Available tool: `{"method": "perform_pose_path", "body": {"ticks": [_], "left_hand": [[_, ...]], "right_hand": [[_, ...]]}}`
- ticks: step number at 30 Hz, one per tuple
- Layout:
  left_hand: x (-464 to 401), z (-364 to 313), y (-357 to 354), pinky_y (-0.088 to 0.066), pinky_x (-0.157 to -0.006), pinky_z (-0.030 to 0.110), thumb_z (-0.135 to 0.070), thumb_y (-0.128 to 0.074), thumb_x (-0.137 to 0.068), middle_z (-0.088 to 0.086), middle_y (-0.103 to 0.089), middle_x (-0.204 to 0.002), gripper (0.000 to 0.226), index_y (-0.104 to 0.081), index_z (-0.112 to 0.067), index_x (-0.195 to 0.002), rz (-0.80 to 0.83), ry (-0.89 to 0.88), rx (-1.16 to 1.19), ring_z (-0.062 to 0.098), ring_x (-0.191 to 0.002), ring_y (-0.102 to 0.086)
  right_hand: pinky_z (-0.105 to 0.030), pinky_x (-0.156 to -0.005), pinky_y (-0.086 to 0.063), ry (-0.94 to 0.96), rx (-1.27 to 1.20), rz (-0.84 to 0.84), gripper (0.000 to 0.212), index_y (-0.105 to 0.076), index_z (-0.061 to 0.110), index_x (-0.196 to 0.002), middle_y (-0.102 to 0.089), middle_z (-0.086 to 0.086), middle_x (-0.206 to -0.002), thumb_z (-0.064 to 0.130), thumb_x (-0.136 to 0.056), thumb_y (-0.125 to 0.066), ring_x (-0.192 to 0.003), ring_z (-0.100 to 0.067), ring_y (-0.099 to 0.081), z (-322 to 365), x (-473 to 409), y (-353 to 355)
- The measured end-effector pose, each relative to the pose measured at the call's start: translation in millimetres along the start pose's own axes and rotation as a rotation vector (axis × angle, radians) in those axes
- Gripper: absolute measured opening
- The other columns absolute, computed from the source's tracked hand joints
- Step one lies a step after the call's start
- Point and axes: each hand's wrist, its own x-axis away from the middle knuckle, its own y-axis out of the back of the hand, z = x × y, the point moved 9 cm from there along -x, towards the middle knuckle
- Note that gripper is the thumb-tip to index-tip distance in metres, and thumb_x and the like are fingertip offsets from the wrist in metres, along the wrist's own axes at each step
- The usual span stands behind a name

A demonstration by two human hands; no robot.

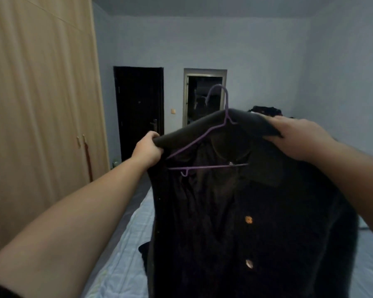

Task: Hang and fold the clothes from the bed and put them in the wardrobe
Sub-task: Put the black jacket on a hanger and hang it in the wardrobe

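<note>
A dark buttoned jacket [256, 222] hangs in front of me on a purple wire hanger [202, 139], whose hook points up. My left hand [148, 150] grips the jacket's left shoulder with curled fingers. My right hand [299, 136] holds the right shoulder, with its fingers over the cloth. The jacket's front is open at the top and shows the lining and two light buttons. Below it lies the bed [127, 244] with a pale blue cover. The wooden wardrobe [41, 104] stands at the left with its doors closed.
A pile of dark clothes [265, 110] lies at the far end of the bed, and another dark piece [144, 249] lies under the jacket. In the back wall are a dark closed door [138, 108] and an open doorway [202, 97].
</note>
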Motion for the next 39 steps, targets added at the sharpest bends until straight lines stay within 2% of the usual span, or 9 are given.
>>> {"method": "perform_pose_path", "body": {"ticks": [6, 12, 15, 18, 22, 26, 30, 34, 39], "left_hand": [[3.0, -26.2, 5.7, -0.055, -0.069, 0.04, -0.019, -0.049, -0.089, -0.003, -0.064, -0.084, 0.016, -0.059, -0.032, -0.092, -0.036, -0.168, -0.286, 0.024, -0.078, -0.062], [30.2, -44.2, -28.2, -0.055, -0.068, 0.036, -0.025, -0.062, -0.08, 0.0, -0.065, -0.084, 0.011, -0.062, -0.024, -0.091, 0.037, -0.189, -0.158, 0.021, -0.079, -0.064], [50.7, -41.4, -75.5, -0.059, -0.07, 0.035, -0.04, -0.067, -0.089, 0.0, -0.069, -0.096, 0.022, -0.063, -0.027, -0.106, 0.388, -0.208, -0.045, 0.018, -0.086, -0.07], [60.3, -30.8, -95.8, -0.059, -0.07, 0.033, -0.056, -0.045, -0.099, -0.002, -0.071, -0.097, 0.04, -0.063, -0.029, -0.121, 0.663, -0.155, -0.131, 0.014, -0.083, -0.071], [25.8, -55.0, -54.3, -0.052, -0.096, 0.037, -0.046, -0.06, -0.095, -0.006, -0.062, -0.114, 0.033, -0.06, -0.029, -0.123, 0.266, -0.423, -0.332, 0.014, -0.108, -0.06], [17.6, -78.4, -47.8, -0.027, -0.117, 0.043, -0.046, -0.08, -0.077, -0.001, -0.026, -0.153, 0.093, -0.023, -0.039, -0.15, 0.252, -0.548, -0.317, 0.019, -0.141, -0.025], [23.6, -64.5, -76.7, -0.05, -0.1, 0.038, -0.03, -0.078, -0.083, -0.015, -0.057, -0.125, 0.064, -0.043, -0.044, -0.135, 0.615, -0.356, -0.025, 0.009, -0.115, -0.057], [21.1, -55.2, -80.9, -0.055, -0.094, 0.047, -0.034, -0.073, -0.085, -0.013, -0.061, -0.114, 0.046, -0.049, -0.042, -0.123, 0.418, -0.339, 0.154, 0.01, -0.107, -0.061], [15.7, -73.9, -55.2, -0.054, -0.093, 0.049, -0.037, -0.074, -0.081, -0.011, -0.063, -0.114, 0.051, -0.048, -0.047, -0.125, 0.235, -0.406, 0.249, 0.018, -0.106, -0.063]], "right_hand": [[-0.037, -0.078, -0.047, -0.171, 0.018, 0.289, 0.05, -0.029, 0.059, -0.147, -0.065, -0.004, -0.129, 0.047, -0.102, -0.045, -0.106, -0.031, -0.064, -18.7, -7.0, -56.9], [-0.039, -0.072, -0.053, -0.286, 0.07, 0.145, 0.05, -0.022, 0.056, -0.149, -0.067, -0.007, -0.115, 0.045, -0.102, -0.037, -0.09, -0.031, -0.065, -18.8, -22.5, -75.2], [-0.039, -0.071, -0.049, -0.279, -0.011, 0.036, 0.051, -0.022, 0.051, -0.151, -0.067, -0.009, -0.118, 0.047, -0.103, -0.037, -0.097, -0.034, -0.066, -12.2, -22.9, -77.6], [-0.04, -0.073, -0.05, -0.275, -0.098, -0.041, 0.048, -0.028, 0.051, -0.148, -0.068, -0.009, -0.117, 0.046, -0.102, -0.042, -0.098, -0.034, -0.066, -15.1, -21.4, -77.4], [-0.042, -0.089, -0.051, -0.229, -0.366, 0.037, 0.05, -0.038, 0.045, -0.147, -0.067, -0.005, -0.127, 0.039, -0.1, -0.053, -0.111, -0.031, -0.063, -13.4, -20.9, -88.2], [-0.04, -0.096, -0.052, -0.095, -0.58, 0.142, 0.042, -0.053, 0.041, -0.136, -0.065, 0.016, -0.114, 0.028, -0.097, -0.062, -0.108, -0.013, -0.063, 7.8, -15.8, -98.7], [-0.029, -0.089, -0.053, -0.066, -0.699, 0.217, 0.034, -0.05, 0.046, -0.119, -0.062, 0.021, -0.106, 0.024, -0.097, -0.063, -0.098, 0.002, -0.06, 16.6, -14.3, -106.7], [-0.046, -0.105, -0.048, -0.103, -0.704, 0.265, 0.056, -0.029, 0.057, -0.143, -0.053, -0.001, -0.142, 0.033, -0.101, -0.056, -0.127, -0.021, -0.055, 14.6, -10.3, -108.0], [-0.05, -0.118, -0.031, -0.017, -0.412, 0.031, 0.068, -0.004, 0.056, -0.153, -0.011, 0.013, -0.167, 0.052, -0.1, -0.046, -0.149, -0.021, -0.027, 19.8, -7.8, -88.4]]}}
